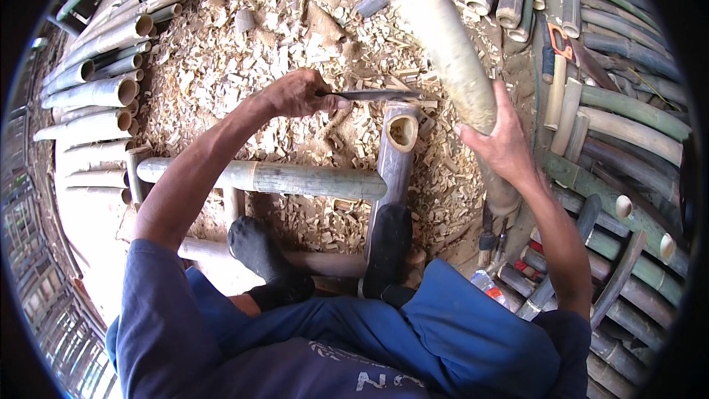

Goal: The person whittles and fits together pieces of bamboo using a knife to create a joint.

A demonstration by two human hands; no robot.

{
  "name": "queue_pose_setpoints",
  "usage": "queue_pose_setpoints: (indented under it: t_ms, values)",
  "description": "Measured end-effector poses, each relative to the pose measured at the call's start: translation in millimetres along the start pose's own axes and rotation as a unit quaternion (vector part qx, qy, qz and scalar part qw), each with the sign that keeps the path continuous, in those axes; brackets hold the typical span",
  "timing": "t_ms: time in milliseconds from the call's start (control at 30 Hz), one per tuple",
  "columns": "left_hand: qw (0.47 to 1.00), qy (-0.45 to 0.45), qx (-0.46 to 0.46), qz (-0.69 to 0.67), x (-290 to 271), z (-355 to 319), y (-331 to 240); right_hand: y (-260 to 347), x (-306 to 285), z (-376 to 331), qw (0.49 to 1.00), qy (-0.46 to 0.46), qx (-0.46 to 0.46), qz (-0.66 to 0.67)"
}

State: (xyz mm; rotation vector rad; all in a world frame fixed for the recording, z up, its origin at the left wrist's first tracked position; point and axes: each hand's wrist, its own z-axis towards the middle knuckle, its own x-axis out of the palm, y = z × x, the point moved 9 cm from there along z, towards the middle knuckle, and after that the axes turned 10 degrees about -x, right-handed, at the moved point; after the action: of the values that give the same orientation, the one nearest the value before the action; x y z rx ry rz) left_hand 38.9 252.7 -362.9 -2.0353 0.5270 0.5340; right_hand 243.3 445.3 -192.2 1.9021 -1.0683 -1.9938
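The left hand (299, 94) is closing tight around the handle of a long knife (380, 94), whose blade is lying level and pointing toward the right. The blade tip is reaching just beside the thick pale bamboo section (447, 52) that the right hand (504, 140) is gripping from below, fingers wrapped around its lower end. That section is slanting up and away, its cut top near the far edge of the chip pile. Directly under the blade an upright bamboo post (399, 151) is showing its hollow open end, and the person's two feet in black socks (388, 244) are resting on either side of it, one pressing against the post itself. A horizontal bamboo pole (295, 177) is lying across in front of the feet, touching the post.

A clear plastic bottle (487, 286) with a red-and-white label is lying by the right knee, beside some dark-handled tools (489, 236) standing in the ground. Farther right, a saw with an orange handle (559, 41) is resting on stacked bamboo.

The ground is covered with pale bamboo chips and shavings (244, 66). Cut bamboo lengths (92, 92) are piling up on the left, greener poles (628, 118) are lying in rows on the right, and slatted bamboo work is curving around the left edge.
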Motion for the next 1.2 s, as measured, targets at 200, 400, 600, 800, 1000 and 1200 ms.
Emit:
queue_pose_setpoints:
  t_ms: [200,400,600,800,1000,1200]
  values:
    - [0.978,-0.011,-0.031,0.204,15,-6,11,-9,19,-23,0.989,0.013,0.018,0.147]
    - [0.976,-0.068,-0.043,0.204,17,-5,15,-28,83,-51,0.953,0.267,0.14,-0.027]
    - [0.98,-0.033,-0.054,0.187,23,1,32,8,47,-23,0.995,0.085,0.001,0.044]
    - [0.979,0.054,-0.104,0.166,34,8,30,-20,100,-36,0.936,0.313,0.16,-0.013]
    - [0.94,-0.14,0.155,0.268,52,-62,-20,-16,62,-22,0.98,0.162,0.088,0.072]
    - [0.967,-0.128,0.007,0.219,65,-62,19,23,57,-29,0.98,0.125,-0.154,-0.012]
